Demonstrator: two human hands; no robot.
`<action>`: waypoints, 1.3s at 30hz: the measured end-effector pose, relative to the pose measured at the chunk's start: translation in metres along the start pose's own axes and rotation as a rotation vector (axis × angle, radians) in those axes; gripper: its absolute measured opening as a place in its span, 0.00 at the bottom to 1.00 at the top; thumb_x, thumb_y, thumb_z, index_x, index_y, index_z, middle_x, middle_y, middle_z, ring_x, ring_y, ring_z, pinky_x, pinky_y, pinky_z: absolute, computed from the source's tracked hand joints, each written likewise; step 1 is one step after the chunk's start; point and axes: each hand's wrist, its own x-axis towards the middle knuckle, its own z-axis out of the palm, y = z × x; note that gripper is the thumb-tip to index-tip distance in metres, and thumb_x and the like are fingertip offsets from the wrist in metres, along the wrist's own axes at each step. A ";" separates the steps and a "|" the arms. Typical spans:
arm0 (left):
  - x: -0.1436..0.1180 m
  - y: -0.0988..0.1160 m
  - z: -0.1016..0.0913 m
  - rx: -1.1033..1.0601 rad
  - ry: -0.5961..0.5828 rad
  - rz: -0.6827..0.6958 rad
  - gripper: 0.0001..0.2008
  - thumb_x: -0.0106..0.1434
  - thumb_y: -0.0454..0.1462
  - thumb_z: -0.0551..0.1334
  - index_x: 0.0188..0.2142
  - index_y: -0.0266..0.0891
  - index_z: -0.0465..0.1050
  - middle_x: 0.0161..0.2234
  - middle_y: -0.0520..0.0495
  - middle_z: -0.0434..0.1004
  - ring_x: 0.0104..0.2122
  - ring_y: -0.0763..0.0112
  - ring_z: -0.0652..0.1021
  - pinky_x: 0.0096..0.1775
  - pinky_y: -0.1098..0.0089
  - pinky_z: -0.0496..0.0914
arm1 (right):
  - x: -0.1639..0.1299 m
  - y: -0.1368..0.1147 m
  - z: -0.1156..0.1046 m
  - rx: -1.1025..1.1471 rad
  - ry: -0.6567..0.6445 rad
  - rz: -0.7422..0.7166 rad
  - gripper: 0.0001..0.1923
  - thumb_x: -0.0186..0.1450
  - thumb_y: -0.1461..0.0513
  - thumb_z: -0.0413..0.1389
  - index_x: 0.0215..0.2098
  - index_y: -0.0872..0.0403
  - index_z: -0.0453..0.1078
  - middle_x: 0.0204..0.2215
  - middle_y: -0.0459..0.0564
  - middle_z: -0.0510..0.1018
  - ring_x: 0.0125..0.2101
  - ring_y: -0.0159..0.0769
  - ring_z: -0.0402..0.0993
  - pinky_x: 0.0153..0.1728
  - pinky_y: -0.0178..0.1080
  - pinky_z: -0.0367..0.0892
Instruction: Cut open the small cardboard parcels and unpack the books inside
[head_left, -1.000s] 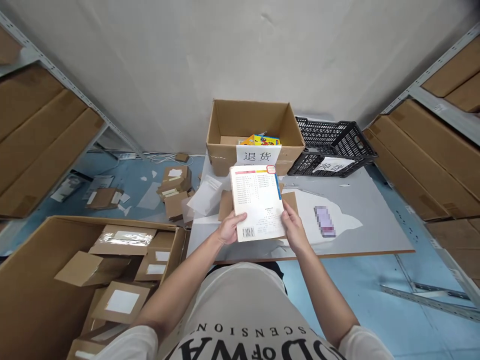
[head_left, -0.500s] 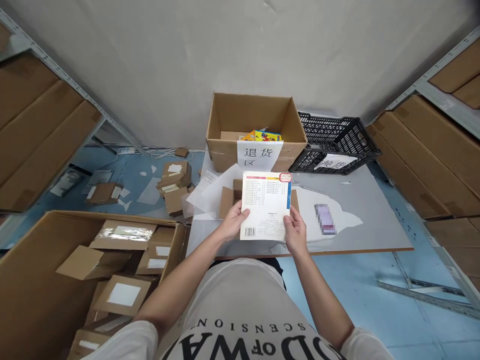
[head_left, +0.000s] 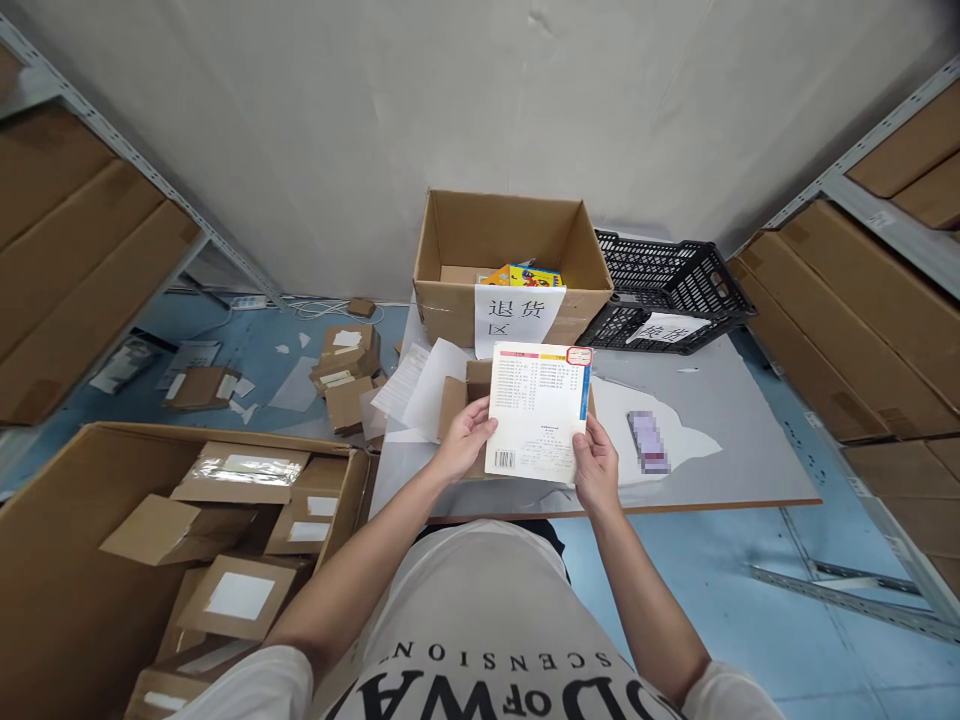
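Big carton [head_left: 67,560], near left on the floor: open, holds many small flat parcels [head_left: 232,598] with white labels. More parcels lie scattered on the blue floor beyond it.

Table [head_left: 750,450]: grey top, straight ahead. At its far edge stands an open box [head_left: 450,300] with a white paper sign on its front and a colourful item inside. Just right of it, a black crate [head_left: 675,275], also signed.

On the table, behind the held item, an opened small mailer [head_left: 454,395] with loose white paper to its left. A phone [head_left: 649,440] lies to the right, apart from the hands.

Book [head_left: 536,410]: held up above the near table edge, back cover toward the camera, barcode at lower left, printed lists above, blue spine edge on the right.

Left hand [head_left: 465,440]: grasps the book's lower left edge, thumb on the cover.
Right hand [head_left: 596,460]: grasps the lower right corner, thumb on the cover.

Judgement: the step in hand looks like inspection of an unpacked book, reading or checking the back cover. A next move would call for a firm one-hand hold before any reach toward the box or crate, both of which stand well beyond the hands.
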 end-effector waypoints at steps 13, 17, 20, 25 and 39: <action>-0.031 -0.004 0.061 -0.023 -0.138 0.103 0.42 0.52 0.44 0.68 0.62 0.44 0.51 0.60 0.37 0.59 0.61 0.55 0.58 0.58 0.55 0.56 | -0.027 -0.028 0.032 -0.610 -0.198 -0.546 0.23 0.66 0.62 0.48 0.60 0.49 0.59 0.53 0.53 0.71 0.50 0.40 0.71 0.49 0.43 0.68; -0.020 -0.007 0.052 -0.124 0.075 0.108 0.31 0.54 0.45 0.66 0.56 0.41 0.61 0.54 0.40 0.69 0.55 0.58 0.68 0.56 0.58 0.61 | -0.042 -0.030 0.042 -0.759 -0.465 -0.705 0.26 0.65 0.64 0.50 0.61 0.51 0.57 0.58 0.52 0.64 0.59 0.43 0.57 0.55 0.47 0.62; -0.013 0.001 0.038 -0.200 0.167 0.090 0.24 0.57 0.45 0.64 0.51 0.41 0.65 0.50 0.43 0.73 0.51 0.60 0.72 0.53 0.58 0.64 | -0.037 -0.029 0.037 -0.748 -0.497 -0.687 0.25 0.64 0.63 0.51 0.60 0.51 0.59 0.59 0.52 0.63 0.60 0.44 0.56 0.58 0.51 0.56; -0.010 0.018 0.014 -0.239 0.098 -0.015 0.26 0.55 0.43 0.65 0.53 0.41 0.64 0.48 0.44 0.75 0.50 0.57 0.73 0.53 0.55 0.64 | -0.008 -0.028 0.015 -0.444 -0.206 -0.266 0.33 0.60 0.55 0.57 0.61 0.48 0.56 0.63 0.51 0.55 0.62 0.46 0.50 0.59 0.54 0.52; 0.012 0.023 -0.015 -0.202 -0.036 -0.170 0.23 0.55 0.42 0.66 0.49 0.40 0.67 0.43 0.44 0.77 0.43 0.60 0.77 0.46 0.58 0.71 | 0.017 -0.025 0.004 0.064 -0.443 0.252 0.29 0.57 0.51 0.59 0.55 0.51 0.66 0.46 0.50 0.77 0.47 0.45 0.72 0.47 0.48 0.69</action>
